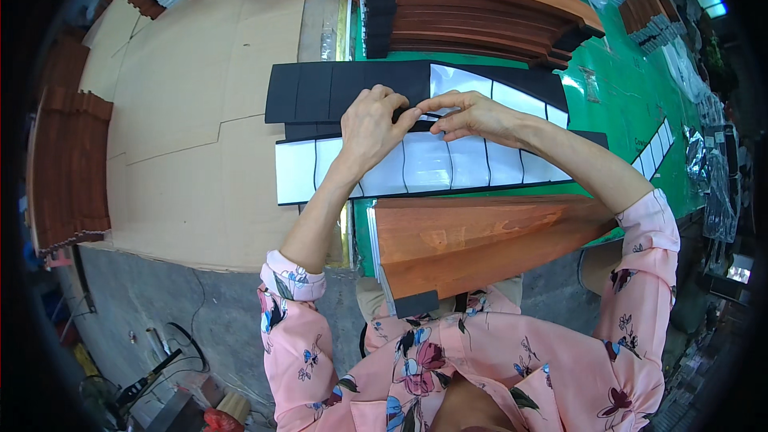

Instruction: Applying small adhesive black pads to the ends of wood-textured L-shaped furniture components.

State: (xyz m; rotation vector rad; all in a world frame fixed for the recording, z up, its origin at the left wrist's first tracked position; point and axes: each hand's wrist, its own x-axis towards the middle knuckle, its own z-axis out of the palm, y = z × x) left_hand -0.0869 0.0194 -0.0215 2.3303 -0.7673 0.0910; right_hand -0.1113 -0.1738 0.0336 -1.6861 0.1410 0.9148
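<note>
My left hand (372,124) and my right hand (476,118) meet over sheets on the work table. Both are closed, fingertips pinching at a thin black strip (432,116), partly hidden by the fingers. Beneath them lies a black sheet (324,92) in marked-off segments. Its right part carries a glossy white backing (460,80), which looks lifted near the fingers. Closer to me, a long white-backed sheet (428,162) with dark cut lines and black edges lies crosswise under my wrists.
A wood-look panel (480,232) with a black end pad rests at the table's near edge. Brown moldings (480,24) are stacked beyond the sheets, and more moldings (72,164) stand far left. Cardboard (184,128) covers the left side; green sheeting (592,104) lies right.
</note>
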